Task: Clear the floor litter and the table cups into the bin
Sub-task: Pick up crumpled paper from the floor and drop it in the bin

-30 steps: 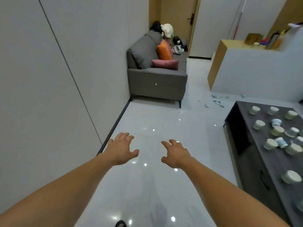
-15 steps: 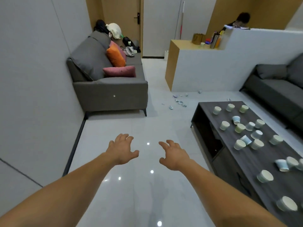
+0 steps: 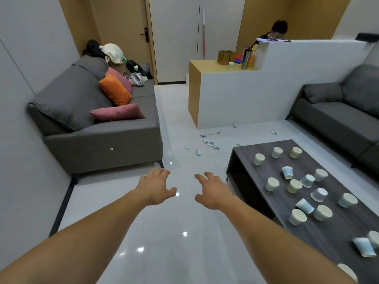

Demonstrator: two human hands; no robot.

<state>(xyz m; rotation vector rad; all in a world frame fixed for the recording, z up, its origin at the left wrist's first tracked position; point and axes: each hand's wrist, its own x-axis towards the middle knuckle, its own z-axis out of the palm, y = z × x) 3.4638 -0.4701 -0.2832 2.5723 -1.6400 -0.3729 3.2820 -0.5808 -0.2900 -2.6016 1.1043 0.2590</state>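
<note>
Several paper cups [image 3: 294, 185], white, pale green and blue, stand or lie scattered on the dark wooden coffee table [image 3: 254, 175] at the right. Small crumpled bits of litter [image 3: 209, 143] lie on the pale tiled floor beyond the table, near the base of a white partition. My left hand [image 3: 156, 186] and my right hand [image 3: 213, 190] are stretched out in front of me above the floor, fingers spread and relaxed, holding nothing. Both are well short of the litter and left of the table. No bin is in view.
A grey sofa [image 3: 98, 140] with orange and pink cushions stands along the left wall. A second grey sofa [image 3: 338, 119] sits at the right behind the table. A white partition [image 3: 242, 99] with a wooden counter stands ahead; a person [image 3: 275, 31] sits behind it.
The view has swung to the right: the left wall slid out, and the whole coffee table, the second sofa and the partition came into view. My hands kept the same spread pose.
</note>
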